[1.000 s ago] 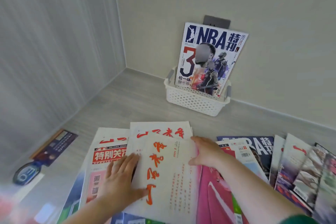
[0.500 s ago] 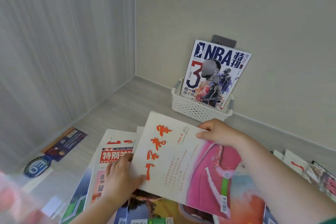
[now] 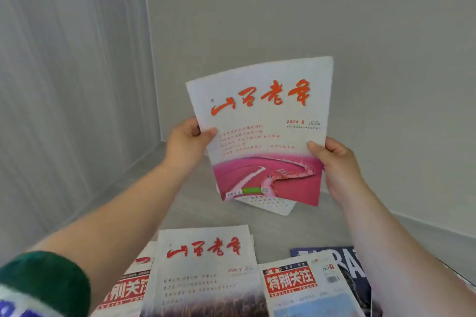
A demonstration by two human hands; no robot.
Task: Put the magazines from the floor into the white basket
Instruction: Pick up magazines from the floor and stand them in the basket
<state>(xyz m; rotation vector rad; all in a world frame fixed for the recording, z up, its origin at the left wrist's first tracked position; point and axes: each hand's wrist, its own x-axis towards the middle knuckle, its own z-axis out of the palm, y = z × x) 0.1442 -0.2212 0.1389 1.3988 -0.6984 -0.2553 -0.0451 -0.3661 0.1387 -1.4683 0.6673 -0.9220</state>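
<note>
We hold the magazine [image 3: 262,131] upright, long axis vertical, this side of the basket [image 3: 270,205], whose mesh peeks under its lower edge. Our left hand [image 3: 189,140] and right hand [image 3: 336,159] pinch its side edges, equally near the basket. Other magazines [image 3: 206,273] lie on the floor [image 3: 278,234], nearer us.

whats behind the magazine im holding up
Only a perforated bottom corner of the white basket shows below the held magazine, with grey wall around it. The rest of the basket and anything standing in it are hidden by the cover.
</note>
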